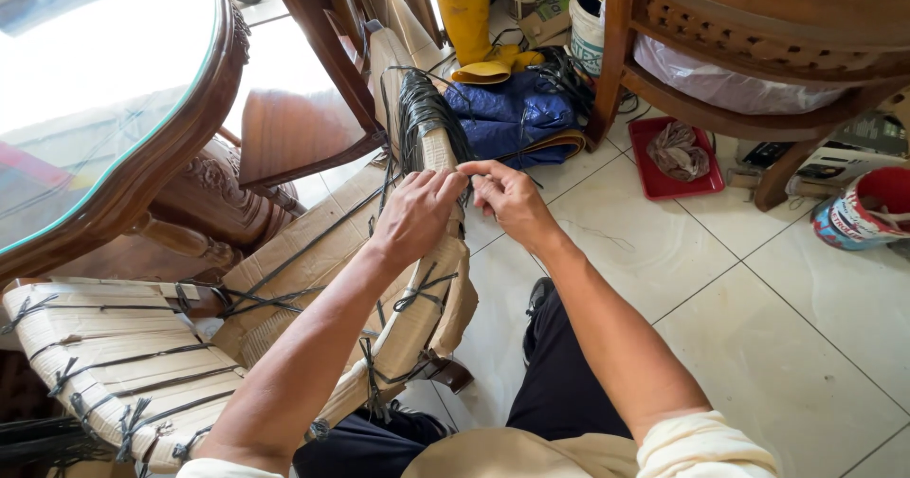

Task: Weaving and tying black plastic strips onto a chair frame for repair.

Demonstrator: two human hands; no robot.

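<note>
On the left, the glass-topped table (104, 108) is cut off by the picture's edge, so only part of its round wooden rim shows. Below it sits a chair wrapped in brown cardboard (123, 345) and tied with black string. Its lower part runs out of the picture.

Two bare arms reach forward from the bottom edge. The left hand (417, 215) lies on the top corner of the cardboard-wrapped chair leg (431, 251), with its fingers curled down over it. The right hand (507, 198) is just beside it, touching it. Its fingertips pinch a thin black string (427, 108) that is wound many times around the leg. The fingers hide the spot where the string is held.

Farther right on the tiled floor (758, 326) lie one yellow boot (466, 14), one blue padded cloth (512, 113) and one red tray (668, 161) with a crumpled rag in it. One red bucket (867, 208) is cut off at the right edge.
</note>
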